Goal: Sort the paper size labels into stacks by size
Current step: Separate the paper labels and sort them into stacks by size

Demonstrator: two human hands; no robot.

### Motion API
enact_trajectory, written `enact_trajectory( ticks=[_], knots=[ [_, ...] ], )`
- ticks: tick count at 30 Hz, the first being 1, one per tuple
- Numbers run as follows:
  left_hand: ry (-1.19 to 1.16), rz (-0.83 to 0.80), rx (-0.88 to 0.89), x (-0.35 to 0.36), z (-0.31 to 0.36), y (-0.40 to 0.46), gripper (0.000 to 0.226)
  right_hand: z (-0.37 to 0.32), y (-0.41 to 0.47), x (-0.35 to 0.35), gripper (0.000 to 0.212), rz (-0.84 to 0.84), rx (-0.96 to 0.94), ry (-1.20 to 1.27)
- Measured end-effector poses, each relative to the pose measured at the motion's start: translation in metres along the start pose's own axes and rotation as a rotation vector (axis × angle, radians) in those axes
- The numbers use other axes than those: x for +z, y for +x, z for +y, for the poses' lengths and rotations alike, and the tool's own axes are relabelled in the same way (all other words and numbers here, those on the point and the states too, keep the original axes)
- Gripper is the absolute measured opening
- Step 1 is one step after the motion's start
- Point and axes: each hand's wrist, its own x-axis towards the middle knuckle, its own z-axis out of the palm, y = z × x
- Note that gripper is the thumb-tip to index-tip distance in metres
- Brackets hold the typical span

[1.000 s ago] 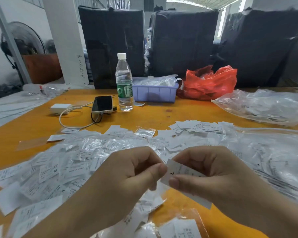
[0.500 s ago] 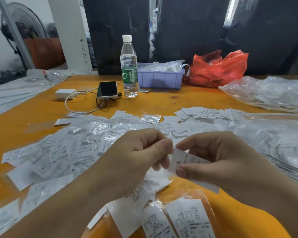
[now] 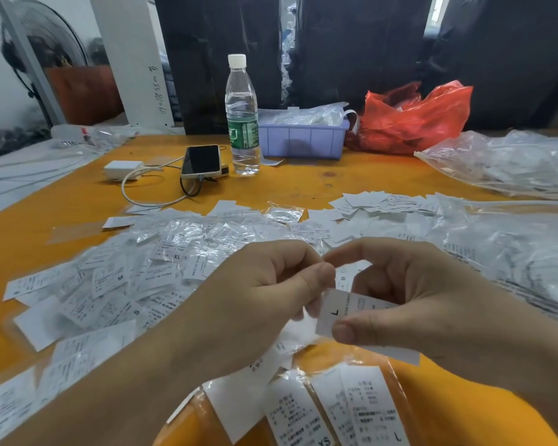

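A white paper label printed with "L" (image 3: 345, 312) is held above the orange table (image 3: 303, 185). My right hand (image 3: 409, 294) pinches it between thumb and fingers. My left hand (image 3: 258, 300) has its fingers curled, and its thumb and forefinger pinch the label's upper left corner. A wide heap of loose labels (image 3: 116, 278), some in clear sleeves and marked XL, M and S, covers the table to the left and behind my hands. Bagged labels marked XS and L (image 3: 335, 410) lie just below my hands.
At the back stand a water bottle (image 3: 242, 117), a phone (image 3: 202, 160) with charger and cable (image 3: 123, 169), a purple bin (image 3: 303, 141) and a red plastic bag (image 3: 416, 117). Clear plastic bags (image 3: 509, 246) fill the right side. A small label stack (image 3: 384, 201) lies mid-table.
Both hands stay together on the L label; my left thumb has closed onto its corner. The camera has tilted down, bringing the bagged labels at the bottom into view.
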Motion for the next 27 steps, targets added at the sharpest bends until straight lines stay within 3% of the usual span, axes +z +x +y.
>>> enact_trajectory(
  ticks=[10,15,27],
  knots=[
    [0.004,0.128,0.011,-0.0004,-0.0009,0.0005,0.019,-0.0002,-0.0015,0.0045,0.056,0.015,-0.047,0.041],
    [-0.055,0.095,0.005,-0.0003,0.0004,0.0010,0.016,-0.0006,-0.0022,0.0064,0.062,0.026,-0.055,0.040],
    [-0.072,0.074,-0.039,-0.0010,-0.0054,0.0013,0.019,-0.0002,-0.0028,0.0051,0.048,0.111,-0.063,0.039]
  ],
)
